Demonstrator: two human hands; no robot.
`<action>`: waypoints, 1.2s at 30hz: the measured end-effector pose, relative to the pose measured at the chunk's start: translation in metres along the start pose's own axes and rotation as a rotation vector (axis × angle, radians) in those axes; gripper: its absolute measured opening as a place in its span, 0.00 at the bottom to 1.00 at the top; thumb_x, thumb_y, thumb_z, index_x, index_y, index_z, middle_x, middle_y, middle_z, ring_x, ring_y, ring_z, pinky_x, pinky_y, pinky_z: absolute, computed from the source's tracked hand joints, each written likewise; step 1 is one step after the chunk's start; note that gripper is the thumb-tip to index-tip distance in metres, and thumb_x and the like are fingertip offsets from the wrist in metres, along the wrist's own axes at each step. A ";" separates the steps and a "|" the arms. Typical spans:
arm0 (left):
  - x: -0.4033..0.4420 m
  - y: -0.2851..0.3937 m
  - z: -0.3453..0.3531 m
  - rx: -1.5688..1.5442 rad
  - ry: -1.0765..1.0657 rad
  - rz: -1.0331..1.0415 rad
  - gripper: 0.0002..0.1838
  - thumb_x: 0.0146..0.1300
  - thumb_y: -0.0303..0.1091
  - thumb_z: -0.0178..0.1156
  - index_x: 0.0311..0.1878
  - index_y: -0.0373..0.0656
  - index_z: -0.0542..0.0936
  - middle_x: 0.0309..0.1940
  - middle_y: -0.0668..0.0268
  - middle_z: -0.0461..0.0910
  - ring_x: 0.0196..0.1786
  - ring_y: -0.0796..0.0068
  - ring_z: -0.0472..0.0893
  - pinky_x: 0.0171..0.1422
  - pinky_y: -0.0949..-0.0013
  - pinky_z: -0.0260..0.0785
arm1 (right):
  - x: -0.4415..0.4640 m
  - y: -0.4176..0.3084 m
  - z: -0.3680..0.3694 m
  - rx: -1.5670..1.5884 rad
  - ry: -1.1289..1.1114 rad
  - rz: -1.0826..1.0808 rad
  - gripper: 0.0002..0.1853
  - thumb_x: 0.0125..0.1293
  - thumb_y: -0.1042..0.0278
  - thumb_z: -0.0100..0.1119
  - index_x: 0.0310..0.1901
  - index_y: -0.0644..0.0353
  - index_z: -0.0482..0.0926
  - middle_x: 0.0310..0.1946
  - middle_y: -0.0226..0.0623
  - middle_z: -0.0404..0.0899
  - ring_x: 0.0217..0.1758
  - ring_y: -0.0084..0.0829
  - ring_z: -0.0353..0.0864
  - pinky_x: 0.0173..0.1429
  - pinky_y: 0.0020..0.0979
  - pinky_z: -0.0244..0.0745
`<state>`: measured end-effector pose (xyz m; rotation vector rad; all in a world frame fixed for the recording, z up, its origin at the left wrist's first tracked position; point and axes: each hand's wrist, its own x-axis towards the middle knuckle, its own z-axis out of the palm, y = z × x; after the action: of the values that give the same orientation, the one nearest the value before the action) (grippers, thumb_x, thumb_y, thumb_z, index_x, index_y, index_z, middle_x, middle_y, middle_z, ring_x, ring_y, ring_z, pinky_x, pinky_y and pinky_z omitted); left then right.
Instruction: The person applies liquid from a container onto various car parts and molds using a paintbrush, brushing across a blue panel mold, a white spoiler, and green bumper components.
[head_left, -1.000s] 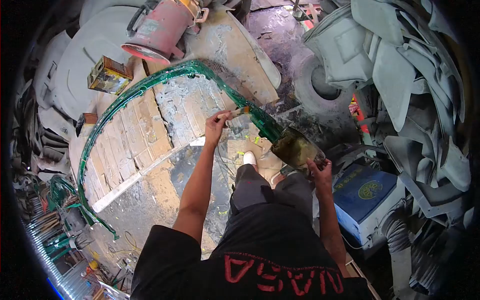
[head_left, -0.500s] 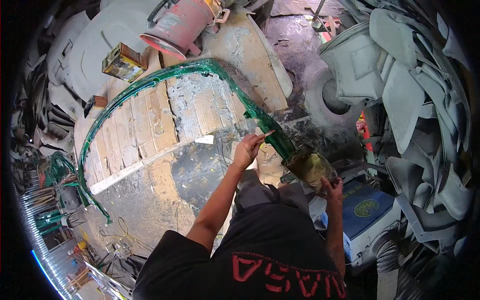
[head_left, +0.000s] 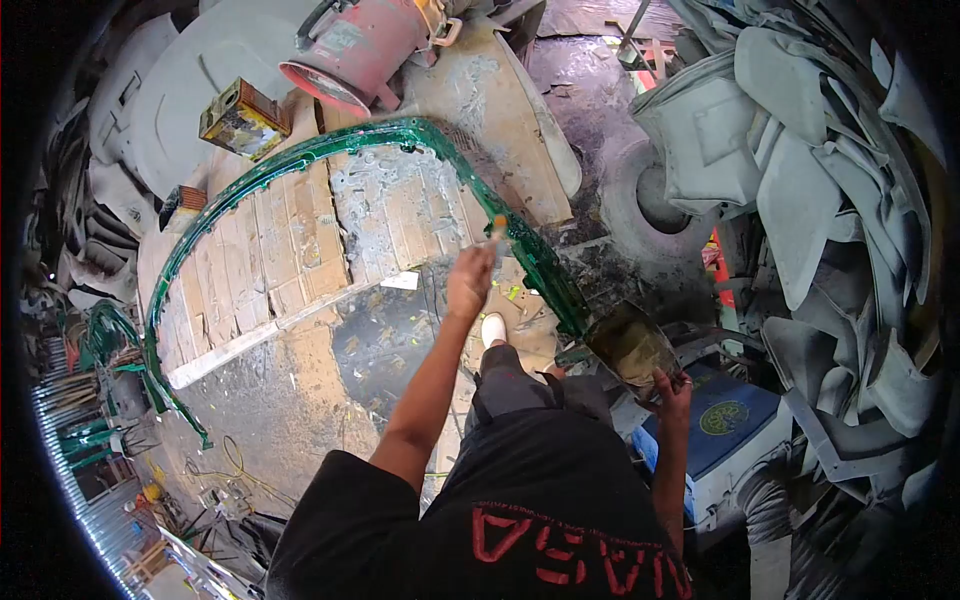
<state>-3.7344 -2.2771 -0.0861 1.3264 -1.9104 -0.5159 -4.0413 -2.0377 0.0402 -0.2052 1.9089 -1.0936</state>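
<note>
My left hand (head_left: 470,281) is closed round a small brush (head_left: 499,232) with an orange end, blurred by motion. It is close to the right arm of a long, curved, glossy green frame (head_left: 530,262); I cannot tell whether the brush touches it. My right hand (head_left: 668,388) grips the lower edge of a cut-open, square container (head_left: 630,345) with a yellowish-brown inside, tilted toward me. The container is beside the lower right end of the frame and hides part of it.
Cardboard sheets (head_left: 290,240) lie under the frame. A red blower (head_left: 360,50) and a yellow tin (head_left: 245,118) stand at the back. On the right are a dusty tyre (head_left: 615,190), stacked grey panels (head_left: 790,180) and a blue-lidded box (head_left: 725,415).
My left hand has moved up and slightly left along the frame with the brush, which now points upward. My right hand still holds the container, nearly in place.
</note>
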 end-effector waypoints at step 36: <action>0.011 0.080 -0.026 -0.398 -0.472 -0.168 0.11 0.62 0.33 0.59 0.41 0.35 0.82 0.30 0.54 0.82 0.34 0.59 0.82 0.40 0.62 0.73 | -0.005 -0.056 0.129 -0.159 -0.264 -0.398 0.41 0.46 0.60 0.79 0.53 0.67 0.59 0.44 0.39 0.73 0.45 0.29 0.75 0.50 0.29 0.73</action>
<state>-3.7662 -2.2540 -0.0114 1.1715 -1.9225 -1.3167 -3.9543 -2.1470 0.0586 -0.8072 1.7544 -1.1043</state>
